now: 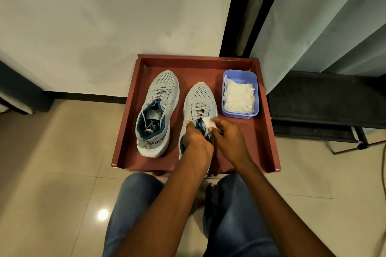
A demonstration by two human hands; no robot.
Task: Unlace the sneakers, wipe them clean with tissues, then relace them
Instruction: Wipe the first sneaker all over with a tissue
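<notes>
Wiping under way: right hand (pixel 227 137) pinches a tissue (pixel 208 122) against the sneaker (pixel 199 100) the left hand (pixel 196 139) grips; both sneakers appear laced.

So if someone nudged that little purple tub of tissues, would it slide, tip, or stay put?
The purple tub looks like thin plastic holding only crumpled tissues, so it is probably very light and would slide easily on the smooth red tray. It is low and wide, so tipping seems unlikely. The tissues themselves look soft and floppy.
</notes>
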